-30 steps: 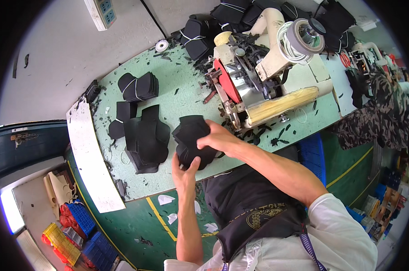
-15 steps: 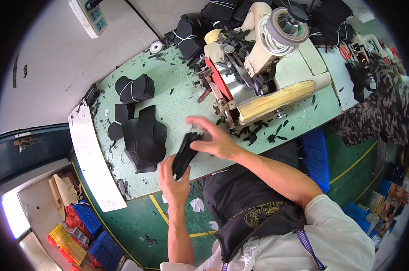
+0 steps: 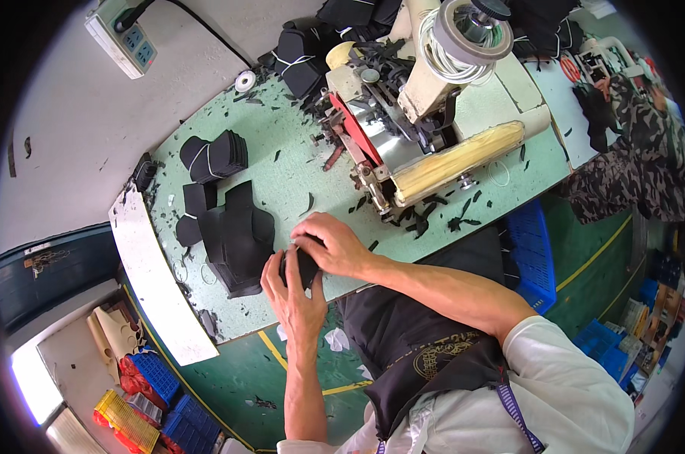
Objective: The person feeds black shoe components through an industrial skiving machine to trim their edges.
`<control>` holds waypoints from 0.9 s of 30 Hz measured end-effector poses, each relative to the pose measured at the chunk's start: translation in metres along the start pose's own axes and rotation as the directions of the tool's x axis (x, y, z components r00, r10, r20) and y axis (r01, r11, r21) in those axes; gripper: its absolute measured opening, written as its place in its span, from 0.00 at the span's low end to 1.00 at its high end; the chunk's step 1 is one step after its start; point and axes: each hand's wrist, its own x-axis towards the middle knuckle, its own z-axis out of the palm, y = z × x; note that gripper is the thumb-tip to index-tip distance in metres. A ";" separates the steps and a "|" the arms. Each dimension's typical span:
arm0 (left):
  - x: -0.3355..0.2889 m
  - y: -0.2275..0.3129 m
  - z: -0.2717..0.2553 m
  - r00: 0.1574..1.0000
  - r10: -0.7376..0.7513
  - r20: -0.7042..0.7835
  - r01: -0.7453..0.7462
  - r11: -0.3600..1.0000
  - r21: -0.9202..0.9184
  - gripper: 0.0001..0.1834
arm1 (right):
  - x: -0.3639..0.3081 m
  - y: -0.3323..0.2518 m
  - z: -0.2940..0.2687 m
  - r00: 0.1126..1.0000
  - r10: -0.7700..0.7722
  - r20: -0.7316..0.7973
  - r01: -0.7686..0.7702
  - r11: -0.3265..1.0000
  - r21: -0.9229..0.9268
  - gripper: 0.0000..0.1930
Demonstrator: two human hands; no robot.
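Observation:
Near the front edge of the green table, both hands close around a small stack of black cut pieces (image 3: 306, 266). My left hand (image 3: 295, 301) wraps its near left side, thumb toward me. From the far right, my right hand (image 3: 333, 244) grips the upper end with bent fingers. The fingers cover much of the stack. Just left of my left hand lies a larger loose pile of black pieces (image 3: 240, 242), made of some flexible sheet material. Farther back, another black bundle (image 3: 220, 155) is tied with a white band.
A machine with a red plate (image 3: 355, 130) and a yellow-padded bar (image 3: 460, 163) stands on the green table (image 3: 282, 185). Black scraps (image 3: 418, 219) lie around it. More tied black bundles (image 3: 297, 64) sit behind. A blue crate (image 3: 530, 257) is below right; a person in camouflage (image 3: 630, 159) works beyond.
My right hand has come down and left onto the black stack, where its fingers had been spread. The stack now sits lower and is more covered by both hands. The view has shifted slightly.

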 end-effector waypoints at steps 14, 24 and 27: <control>0.025 0.027 -0.008 0.601 -0.585 0.544 0.559 -0.179 -0.810 0.21 | -0.026 -0.048 -0.041 0.722 0.603 0.339 -0.689 0.587 0.425 0.37; 0.027 0.022 0.034 0.584 -0.501 0.639 0.780 0.129 -0.612 0.26 | -0.040 -0.029 -0.053 0.640 0.734 0.226 -0.767 0.628 0.134 0.29; 0.025 0.020 0.030 0.594 -0.474 0.650 0.775 0.120 -0.621 0.27 | -0.037 -0.028 -0.058 0.666 0.714 0.216 -0.739 0.672 0.057 0.30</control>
